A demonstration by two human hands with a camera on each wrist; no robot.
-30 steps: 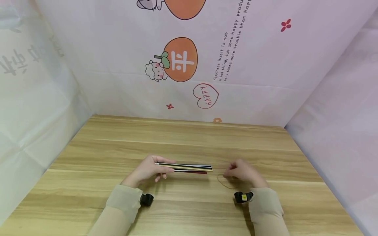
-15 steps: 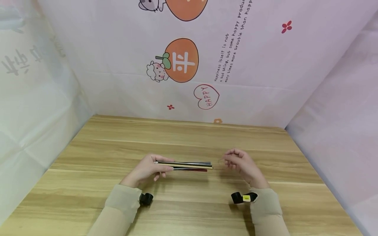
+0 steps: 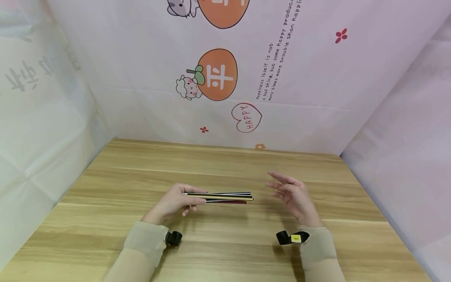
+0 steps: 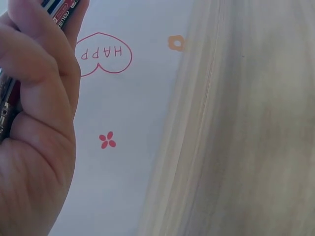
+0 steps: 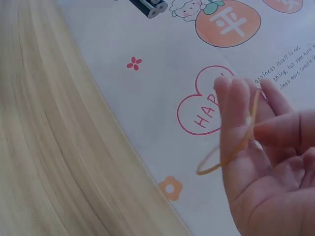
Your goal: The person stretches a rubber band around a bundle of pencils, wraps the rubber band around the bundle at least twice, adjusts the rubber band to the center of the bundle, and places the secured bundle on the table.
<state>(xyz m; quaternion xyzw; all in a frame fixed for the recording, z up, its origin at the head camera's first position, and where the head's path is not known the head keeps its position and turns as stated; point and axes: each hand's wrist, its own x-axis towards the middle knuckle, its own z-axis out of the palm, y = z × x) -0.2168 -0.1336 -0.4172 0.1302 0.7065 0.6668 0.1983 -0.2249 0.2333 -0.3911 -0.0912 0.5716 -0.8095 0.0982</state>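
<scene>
My left hand (image 3: 172,203) grips a bundle of slim pencils (image 3: 225,197) near their left ends, thumb on the near side. The pencils lie sideways, dark, yellow-striped and dark red, with their other ends pointing toward my right hand (image 3: 295,196). Close up in the left wrist view, lettered pencil barrels (image 4: 63,11) show past the curled fingers. A thin yellow rubber band (image 5: 210,169) loops over the fingers of the right hand, and the thumb presses it against them. That hand is apart from the pencil ends (image 5: 155,10), its fingers spread.
Both hands are over a wood-grain table (image 3: 225,250). A white printed cloth (image 3: 299,121) stands behind it, with more cloth along the left and right sides. Each wrist wears a small black camera (image 3: 174,238).
The right hand has risen and turned, its fingers spreading out while the rubber band, earlier hanging from the fingertips, now goes round the fingers. The left hand and pencils have barely moved.
</scene>
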